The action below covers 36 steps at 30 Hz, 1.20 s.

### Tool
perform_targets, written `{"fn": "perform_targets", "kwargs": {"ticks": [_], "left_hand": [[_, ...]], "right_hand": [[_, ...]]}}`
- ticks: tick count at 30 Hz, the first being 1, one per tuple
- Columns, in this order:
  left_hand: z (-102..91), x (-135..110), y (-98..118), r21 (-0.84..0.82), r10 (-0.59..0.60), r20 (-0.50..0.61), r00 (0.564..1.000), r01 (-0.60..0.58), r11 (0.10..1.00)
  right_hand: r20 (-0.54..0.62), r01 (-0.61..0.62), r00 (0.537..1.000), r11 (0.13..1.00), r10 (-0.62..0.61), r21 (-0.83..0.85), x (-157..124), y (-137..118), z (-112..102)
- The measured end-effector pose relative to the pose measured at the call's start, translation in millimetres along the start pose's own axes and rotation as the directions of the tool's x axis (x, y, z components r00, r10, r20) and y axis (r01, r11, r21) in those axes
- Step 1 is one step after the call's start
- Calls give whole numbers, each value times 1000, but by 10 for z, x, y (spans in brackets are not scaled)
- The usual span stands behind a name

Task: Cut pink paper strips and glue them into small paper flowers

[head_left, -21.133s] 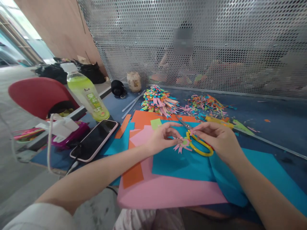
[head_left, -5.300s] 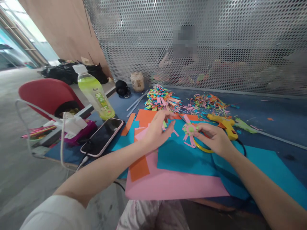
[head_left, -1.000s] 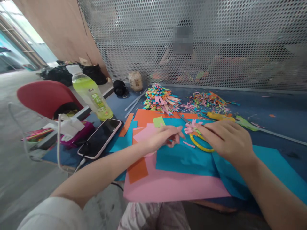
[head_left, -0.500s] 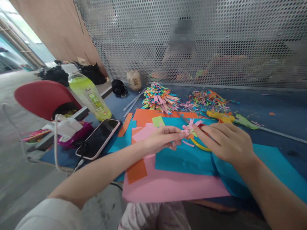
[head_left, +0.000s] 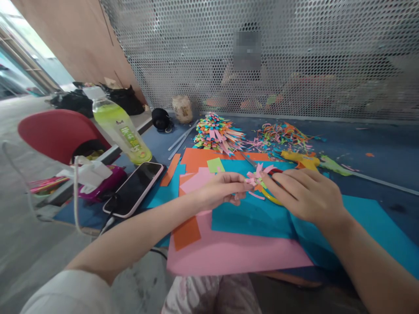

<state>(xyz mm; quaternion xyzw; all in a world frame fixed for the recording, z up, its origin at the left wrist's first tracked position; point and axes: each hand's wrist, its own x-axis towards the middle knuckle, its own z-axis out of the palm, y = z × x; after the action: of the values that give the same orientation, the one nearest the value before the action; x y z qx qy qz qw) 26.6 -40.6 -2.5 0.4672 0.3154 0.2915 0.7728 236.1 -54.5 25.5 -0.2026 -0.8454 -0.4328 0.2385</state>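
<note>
Over the stacked coloured sheets, my left hand pinches a small piece of pink fringed paper, its cut strips fanning outward. My right hand comes in from the right, its fingertips closed at the strips; its thumb is hidden. Bits of green and orange show by the pink strips. Scissors with a yellow handle loop lie beneath my right hand, partly covered. A blue sheet and a larger pink sheet lie under my hands. Farther back stands a cone of layered multicoloured paper fringes.
A yellow glue gun and a heap of paper shreds lie beyond my right hand. At left are a phone, a tilted drink bottle and a purple tissue pack. A perforated metal panel closes the back.
My right hand has shifted slightly left, with its fingertips still at the pink strips. My left hand keeps its pinch nearly unmoved.
</note>
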Motion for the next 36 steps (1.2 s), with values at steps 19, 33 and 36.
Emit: {"fn": "perform_targets", "kwargs": {"ticks": [19, 33, 36], "left_hand": [[-36, 11, -13, 33, 10, 24, 1000, -10, 999], [8, 12, -2, -3, -20, 21, 1000, 20, 1000], [14, 10, -2, -3, -20, 18, 1000, 20, 1000]], "right_hand": [[3, 32, 999, 999, -33, 39, -5, -5, -14], [38, 62, 997, 998, -63, 26, -33, -45, -4], [44, 68, 997, 997, -70, 42, -25, -47, -12]]}}
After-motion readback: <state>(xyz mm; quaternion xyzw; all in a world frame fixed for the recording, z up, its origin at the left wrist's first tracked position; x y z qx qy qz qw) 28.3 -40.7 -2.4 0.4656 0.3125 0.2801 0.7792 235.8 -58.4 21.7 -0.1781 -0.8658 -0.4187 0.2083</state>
